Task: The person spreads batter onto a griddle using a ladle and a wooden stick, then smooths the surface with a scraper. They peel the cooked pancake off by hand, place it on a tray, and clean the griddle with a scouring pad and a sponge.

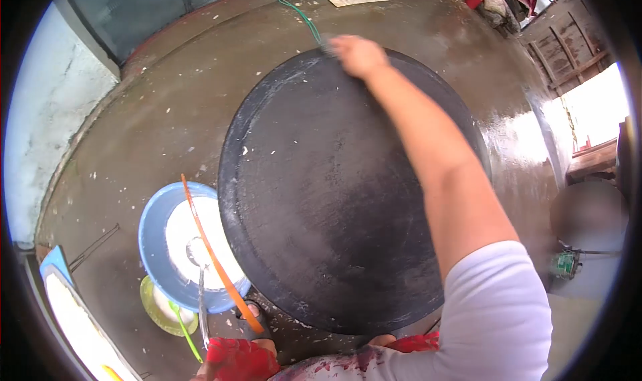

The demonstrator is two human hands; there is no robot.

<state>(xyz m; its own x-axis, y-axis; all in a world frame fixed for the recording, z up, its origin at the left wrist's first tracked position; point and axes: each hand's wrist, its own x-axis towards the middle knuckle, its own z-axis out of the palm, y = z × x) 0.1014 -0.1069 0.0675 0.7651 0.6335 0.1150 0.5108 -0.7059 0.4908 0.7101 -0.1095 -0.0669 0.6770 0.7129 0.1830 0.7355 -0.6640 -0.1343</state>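
Head view: a large, round, black, flat iron griddle [321, 200], dusted with white specks, lies on the wet concrete floor [167, 113] just in front of the person. The right hand [359, 55] reaches across to the griddle's far rim, fingers curled over a small dark object [326, 44] too blurred to identify. The left hand is out of sight. Touching the griddle's left edge is a blue plastic basin [150, 227] of white batter, with a thin orange stick [210, 250] lying across it. The work looks like wiping the griddle's surface. Carrying on calls for sweeping along the rim with steady, flat pressure.
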